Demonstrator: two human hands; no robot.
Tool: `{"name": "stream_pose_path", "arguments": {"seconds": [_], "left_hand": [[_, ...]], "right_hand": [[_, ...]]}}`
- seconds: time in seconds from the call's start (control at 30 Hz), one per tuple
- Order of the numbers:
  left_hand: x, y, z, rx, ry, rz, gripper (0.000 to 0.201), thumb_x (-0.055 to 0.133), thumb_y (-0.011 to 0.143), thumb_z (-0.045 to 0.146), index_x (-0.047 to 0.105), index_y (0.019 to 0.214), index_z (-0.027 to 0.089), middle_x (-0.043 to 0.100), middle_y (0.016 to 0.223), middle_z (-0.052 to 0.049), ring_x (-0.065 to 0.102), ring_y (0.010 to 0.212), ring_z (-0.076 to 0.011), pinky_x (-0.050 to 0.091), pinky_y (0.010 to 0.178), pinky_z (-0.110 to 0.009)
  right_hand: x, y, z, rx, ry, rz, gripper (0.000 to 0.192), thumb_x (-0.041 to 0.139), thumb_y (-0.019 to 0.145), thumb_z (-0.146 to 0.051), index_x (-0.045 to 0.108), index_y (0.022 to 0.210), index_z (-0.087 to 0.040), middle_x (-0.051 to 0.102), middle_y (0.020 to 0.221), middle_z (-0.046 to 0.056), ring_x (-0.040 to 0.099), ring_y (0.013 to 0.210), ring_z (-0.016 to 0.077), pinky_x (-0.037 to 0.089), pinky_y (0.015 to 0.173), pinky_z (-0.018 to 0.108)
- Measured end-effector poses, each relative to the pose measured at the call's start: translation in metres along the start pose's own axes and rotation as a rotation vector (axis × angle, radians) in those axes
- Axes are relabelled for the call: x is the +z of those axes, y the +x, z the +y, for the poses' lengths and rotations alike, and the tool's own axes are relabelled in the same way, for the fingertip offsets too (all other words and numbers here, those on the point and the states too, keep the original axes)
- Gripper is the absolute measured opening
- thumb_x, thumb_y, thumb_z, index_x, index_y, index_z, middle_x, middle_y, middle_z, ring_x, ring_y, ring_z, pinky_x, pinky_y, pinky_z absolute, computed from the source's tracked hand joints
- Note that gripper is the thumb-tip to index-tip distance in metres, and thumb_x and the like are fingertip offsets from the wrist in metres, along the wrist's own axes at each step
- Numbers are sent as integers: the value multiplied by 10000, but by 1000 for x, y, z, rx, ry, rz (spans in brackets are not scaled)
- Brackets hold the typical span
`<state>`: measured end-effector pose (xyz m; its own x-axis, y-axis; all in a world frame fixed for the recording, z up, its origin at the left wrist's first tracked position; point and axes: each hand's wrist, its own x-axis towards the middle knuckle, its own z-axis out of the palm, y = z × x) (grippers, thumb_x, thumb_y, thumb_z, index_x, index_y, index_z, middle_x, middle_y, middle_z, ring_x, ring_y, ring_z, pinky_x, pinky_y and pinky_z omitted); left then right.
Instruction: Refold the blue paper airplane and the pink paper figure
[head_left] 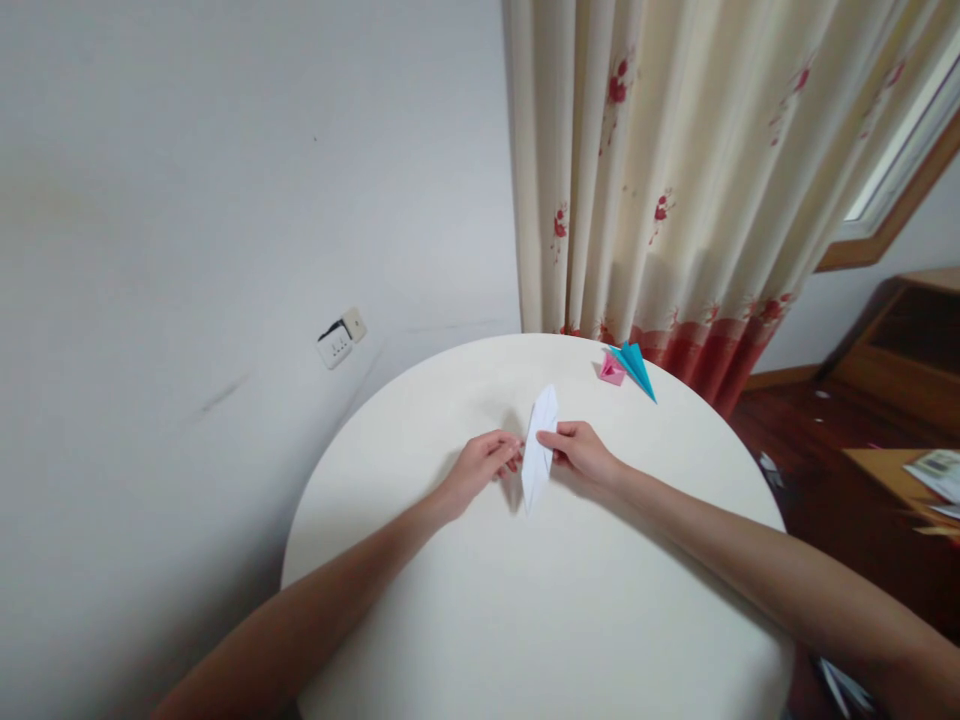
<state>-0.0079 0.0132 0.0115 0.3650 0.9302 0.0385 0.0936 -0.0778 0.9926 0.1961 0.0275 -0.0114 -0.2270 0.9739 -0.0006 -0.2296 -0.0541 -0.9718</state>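
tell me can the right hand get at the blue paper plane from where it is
Probably yes: the table between the right hand and the blue plane is bare, though that hand pinches the white paper.

So the paper [540,445] sits near the middle of the table [525,620], with the left hand [480,465] touching its left edge and the right hand [581,452] on its right edge. Further back and to the right, near the far rim, two folded bits [626,366] lie touching each other. Curtain [675,170] hangs behind the table, socket [341,338] on the wall off to the left.
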Motion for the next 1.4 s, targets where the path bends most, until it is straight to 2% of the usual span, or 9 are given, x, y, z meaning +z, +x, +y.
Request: {"name": "stream_pose_path", "arguments": {"seconds": [0.13,0.27,0.37,0.53,0.67,0.8,0.93,1.2,1.4], "left_hand": [[11,0,-7,25,28,57,312,717,781,447,680,811,138,651,729,-25,580,685,-145,429,652,-257],[11,2,-10,31,32,135,264,697,780,406,676,775,142,663,743,-27,595,696,-149,438,674,-260],[8,3,-6,59,33,141,250,686,788,392,677,788,143,676,774,-36,615,723,-154,453,699,-262],[6,7,3,192,-13,169,329,736,742,302,621,1020,169,670,845,-14,646,781,-145,492,743,-256],[5,11,7,294,34,190,274,723,747,280,585,963,181,633,846,4,631,697,-114,492,671,-231],[8,13,10,301,60,178,205,706,756,285,595,888,174,639,856,2,633,658,-112,484,631,-226],[15,11,4,226,69,192,208,707,761,334,638,846,157,677,783,-19,636,643,-141,460,593,-233],[21,0,-1,209,109,302,232,689,774,386,654,736,160,675,709,-22,617,642,-162,459,601,-259],[23,-4,4,412,435,380,92,639,774,243,604,712,186,606,682,14,553,650,-135,439,652,-247]], "right_hand": [[9,-3,1,-13,-105,-55,393,824,644,-487,628,595,-150,519,531,-24,403,518,96,271,520,269],[10,-3,-4,1,-50,-108,355,823,638,-469,638,637,-166,558,589,-21,451,550,104,323,545,261],[11,-2,-8,-18,-59,-91,352,811,642,-454,595,589,-181,550,575,-27,457,544,107,337,552,262],[14,-1,-9,-125,-174,-29,350,763,675,-445,568,532,-192,517,510,-34,431,514,110,314,534,266],[16,-1,-9,-153,-181,3,308,727,687,-418,582,543,-187,537,530,-25,443,527,112,336,544,267],[20,-2,-9,-231,-153,60,219,718,697,-381,637,696,-177,580,596,-23,477,565,118,363,560,264],[26,-4,-3,-316,-44,215,394,784,642,-367,564,931,-214,614,600,-49,524,558,139,398,551,265],[32,-15,4,-313,-126,226,262,756,671,-406,603,726,-200,618,601,11,542,560,158,406,534,288],[35,-18,2,-383,-320,260,237,703,698,-390,602,597,-201,595,589,11,489,565,150,383,546,285]]}}
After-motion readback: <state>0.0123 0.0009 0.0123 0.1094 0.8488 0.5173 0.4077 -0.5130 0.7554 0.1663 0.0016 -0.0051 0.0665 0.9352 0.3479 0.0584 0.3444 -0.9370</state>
